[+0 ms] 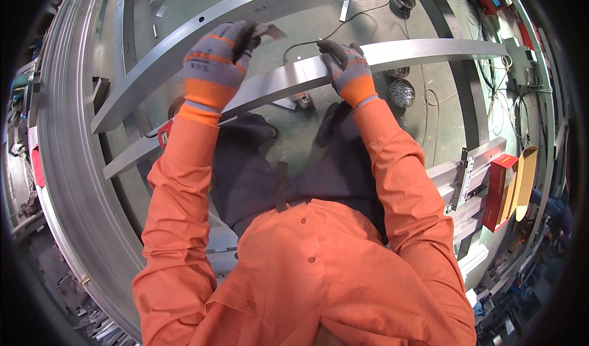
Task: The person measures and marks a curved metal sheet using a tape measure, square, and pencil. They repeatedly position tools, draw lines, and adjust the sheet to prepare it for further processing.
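Note:
An aluminium profile (276,83) crosses in front of me. My right hand (348,67), in a grey and orange glove, is closed around its upper edge, the thumb and fingers over the top. My left hand (218,61), gloved alike, is raised above the bar's left part. Its fingers pinch a small flat piece (270,32), greyish with a brown edge, blurred so that its kind is unclear. Farther off, a second aluminium profile (245,10) with dark round holes in it runs roughly parallel to the first.
Long stacked profiles (76,131) line the left side. On the right, an opened red box (500,192) lies by slotted metal hardware (464,177). Cables and a round tub of small parts (401,92) are on the floor beyond the bar. A red-handled tool (164,133) sits by my left forearm.

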Demonstrator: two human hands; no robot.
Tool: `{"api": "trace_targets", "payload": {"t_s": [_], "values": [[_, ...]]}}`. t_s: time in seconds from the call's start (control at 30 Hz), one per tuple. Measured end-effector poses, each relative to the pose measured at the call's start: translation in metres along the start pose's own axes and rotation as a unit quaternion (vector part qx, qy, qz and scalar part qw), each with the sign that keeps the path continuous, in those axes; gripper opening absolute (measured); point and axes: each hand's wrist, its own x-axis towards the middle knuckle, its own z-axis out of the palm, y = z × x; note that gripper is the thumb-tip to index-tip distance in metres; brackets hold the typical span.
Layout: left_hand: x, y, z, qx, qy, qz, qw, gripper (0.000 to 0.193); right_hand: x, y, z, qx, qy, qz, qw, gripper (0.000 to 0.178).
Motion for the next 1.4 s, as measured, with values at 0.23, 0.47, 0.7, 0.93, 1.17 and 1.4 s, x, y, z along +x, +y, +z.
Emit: {"api": "trace_targets", "payload": {"t_s": [0.23, 0.47, 0.7, 0.93, 1.17, 1.4], "values": [[-0.037, -0.019, 0.074, 0.064, -0.219, -0.103, 0.968, 0.037, 0.004, -0.011, -0.01, 0.077, -0.019, 0.026, 0.996, 0.03], [-0.021, -0.011, 0.063, 0.119, -0.287, -0.079, 0.947, 0.034, 0.041, -0.014, -0.014, 0.291, -0.039, 0.086, 0.952, 0.025], [-0.018, -0.016, 0.071, -0.05, -0.288, -0.209, 0.933, 0.037, 0.053, -0.006, -0.001, 0.346, -0.063, 0.118, 0.929, 0.026], [0.004, -0.016, 0.067, 0.005, -0.411, -0.22, 0.885, 0.037, 0.053, 0.0, -0.004, 0.412, -0.075, 0.173, 0.892, 0.023], [-0.006, -0.014, 0.069, -0.014, -0.367, -0.193, 0.91, 0.042, 0.052, -0.01, -0.011, 0.425, -0.085, 0.196, 0.88, 0.023], [-0.008, -0.017, 0.07, -0.002, -0.338, -0.159, 0.928, 0.033, 0.053, -0.013, -0.013, 0.41, -0.093, 0.2, 0.885, 0.021]]}}
